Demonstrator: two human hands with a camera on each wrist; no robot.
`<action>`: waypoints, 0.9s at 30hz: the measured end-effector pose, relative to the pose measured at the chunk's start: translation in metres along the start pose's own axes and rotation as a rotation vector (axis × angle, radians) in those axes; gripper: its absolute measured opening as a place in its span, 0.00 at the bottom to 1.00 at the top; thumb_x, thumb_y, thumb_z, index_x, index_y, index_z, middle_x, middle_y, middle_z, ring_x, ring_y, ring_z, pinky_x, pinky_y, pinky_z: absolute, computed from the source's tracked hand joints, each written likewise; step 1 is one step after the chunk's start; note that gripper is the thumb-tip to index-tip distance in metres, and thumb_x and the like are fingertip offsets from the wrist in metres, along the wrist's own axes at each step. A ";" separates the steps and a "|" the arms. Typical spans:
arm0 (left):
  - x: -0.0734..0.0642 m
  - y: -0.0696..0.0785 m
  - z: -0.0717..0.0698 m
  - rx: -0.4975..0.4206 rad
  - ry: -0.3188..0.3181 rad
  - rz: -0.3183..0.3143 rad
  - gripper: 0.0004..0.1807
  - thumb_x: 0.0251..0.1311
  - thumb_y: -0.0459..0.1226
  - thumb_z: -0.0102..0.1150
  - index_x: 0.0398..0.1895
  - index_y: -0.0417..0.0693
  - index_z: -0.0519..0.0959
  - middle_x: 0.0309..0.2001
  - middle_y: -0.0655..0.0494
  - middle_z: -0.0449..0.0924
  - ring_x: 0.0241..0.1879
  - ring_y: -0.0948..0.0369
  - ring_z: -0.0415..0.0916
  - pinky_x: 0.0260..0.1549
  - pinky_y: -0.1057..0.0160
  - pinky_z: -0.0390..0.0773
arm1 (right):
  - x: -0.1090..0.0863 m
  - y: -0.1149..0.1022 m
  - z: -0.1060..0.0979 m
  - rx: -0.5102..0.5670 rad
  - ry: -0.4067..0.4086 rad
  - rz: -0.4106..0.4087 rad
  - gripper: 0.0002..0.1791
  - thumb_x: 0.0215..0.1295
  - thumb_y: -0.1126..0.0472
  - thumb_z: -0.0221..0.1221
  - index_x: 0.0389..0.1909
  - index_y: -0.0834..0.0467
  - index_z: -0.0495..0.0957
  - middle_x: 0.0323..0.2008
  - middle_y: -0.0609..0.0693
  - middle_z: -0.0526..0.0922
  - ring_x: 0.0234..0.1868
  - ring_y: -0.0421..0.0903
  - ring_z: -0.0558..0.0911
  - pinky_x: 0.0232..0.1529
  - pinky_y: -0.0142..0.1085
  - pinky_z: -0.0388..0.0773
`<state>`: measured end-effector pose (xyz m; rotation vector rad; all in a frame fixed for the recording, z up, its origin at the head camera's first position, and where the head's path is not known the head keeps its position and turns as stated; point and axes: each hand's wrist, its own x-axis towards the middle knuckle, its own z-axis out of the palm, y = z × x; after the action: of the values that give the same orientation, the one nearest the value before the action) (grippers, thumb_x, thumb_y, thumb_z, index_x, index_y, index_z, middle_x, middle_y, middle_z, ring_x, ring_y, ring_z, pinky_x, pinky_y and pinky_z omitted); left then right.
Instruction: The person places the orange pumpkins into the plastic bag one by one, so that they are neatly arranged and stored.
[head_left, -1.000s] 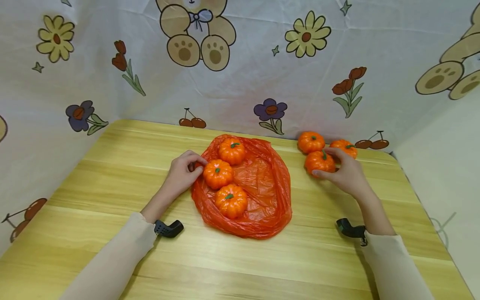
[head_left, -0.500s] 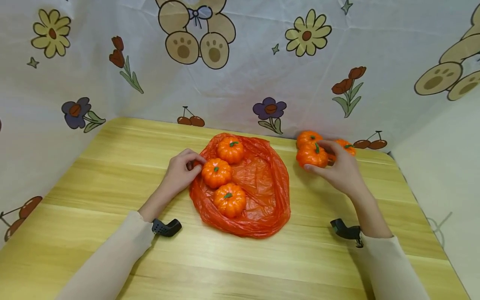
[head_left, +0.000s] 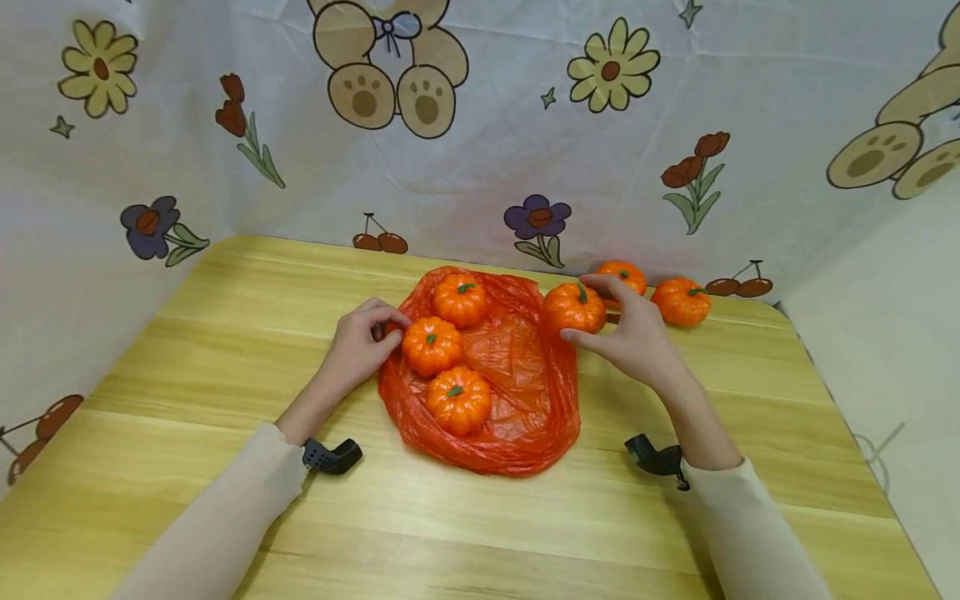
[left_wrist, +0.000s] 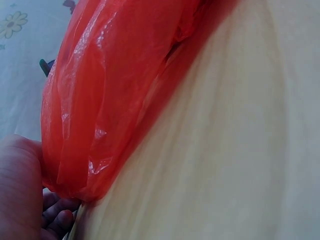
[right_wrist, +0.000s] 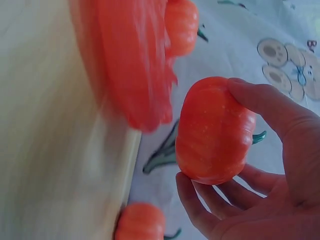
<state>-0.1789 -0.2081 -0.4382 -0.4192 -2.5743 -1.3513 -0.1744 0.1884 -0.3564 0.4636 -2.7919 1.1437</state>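
My right hand grips a small orange pumpkin with a green stem, thumb on one side and fingers on the other. In the right wrist view the held pumpkin hangs above the table, beside the bag. With thumb and index finger my left hand pinches the left rim of a red plastic bag, spread wide on the table. Three pumpkins lie along the bag's left side: the back one, the middle one and the front one.
Two more pumpkins stand at the table's back right, one whole in view, the other partly behind my right hand. A patterned cloth hangs behind the wooden table. Each wrist carries a black camera.
My right hand has lifted the front pumpkin from the group at the back right and carried it left to the bag's right rim. The left hand stays at the bag.
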 end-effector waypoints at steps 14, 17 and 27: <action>-0.001 0.000 -0.002 0.001 0.006 -0.003 0.08 0.64 0.28 0.63 0.41 0.44 0.89 0.40 0.51 0.80 0.33 0.55 0.69 0.32 0.65 0.68 | 0.013 -0.036 0.037 0.072 -0.090 -0.063 0.45 0.58 0.53 0.78 0.74 0.57 0.69 0.69 0.54 0.77 0.66 0.54 0.79 0.62 0.54 0.81; -0.001 0.000 -0.002 -0.003 0.000 -0.005 0.08 0.64 0.28 0.63 0.41 0.45 0.89 0.40 0.51 0.80 0.33 0.55 0.69 0.32 0.65 0.68 | 0.016 -0.042 0.043 0.059 -0.098 -0.086 0.44 0.57 0.53 0.79 0.72 0.58 0.71 0.67 0.54 0.78 0.66 0.54 0.79 0.63 0.54 0.80; 0.000 0.000 -0.001 -0.012 -0.004 -0.001 0.09 0.63 0.27 0.62 0.41 0.45 0.89 0.40 0.51 0.80 0.32 0.55 0.69 0.31 0.65 0.68 | 0.017 -0.053 0.065 -0.017 -0.152 -0.110 0.44 0.54 0.51 0.80 0.71 0.57 0.72 0.66 0.52 0.80 0.65 0.54 0.79 0.68 0.52 0.74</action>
<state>-0.1789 -0.2090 -0.4375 -0.4227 -2.5710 -1.3686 -0.1717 0.1036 -0.3640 0.7212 -2.8578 1.1049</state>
